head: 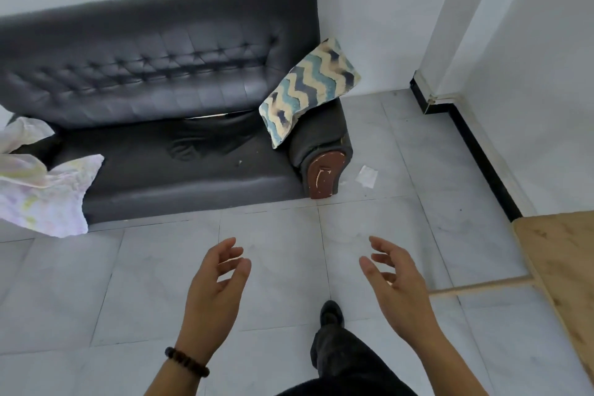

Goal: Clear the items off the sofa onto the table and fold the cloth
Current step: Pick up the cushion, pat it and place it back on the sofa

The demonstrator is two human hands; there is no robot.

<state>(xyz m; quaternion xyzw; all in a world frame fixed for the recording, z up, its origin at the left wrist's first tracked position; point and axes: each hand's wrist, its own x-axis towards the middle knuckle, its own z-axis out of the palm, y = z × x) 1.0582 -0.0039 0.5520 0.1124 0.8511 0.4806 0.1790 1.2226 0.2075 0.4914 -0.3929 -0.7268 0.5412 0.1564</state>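
A dark grey tufted sofa stands against the white wall. A pale crumpled cloth with faint floral print lies on its left end and hangs over the front edge. A zigzag-patterned cushion in blue and cream leans on the right armrest. My left hand, with a bead bracelet on the wrist, and my right hand hover over the floor in front of the sofa. Both are open, fingers apart, holding nothing. Only the corner of a light wooden table shows at the right edge.
Grey floor tiles stretch between me and the sofa. A scrap of white paper lies on the floor beside the sofa's right armrest. My dark trouser leg and shoe stand below. A white wall corner with black skirting is at the right.
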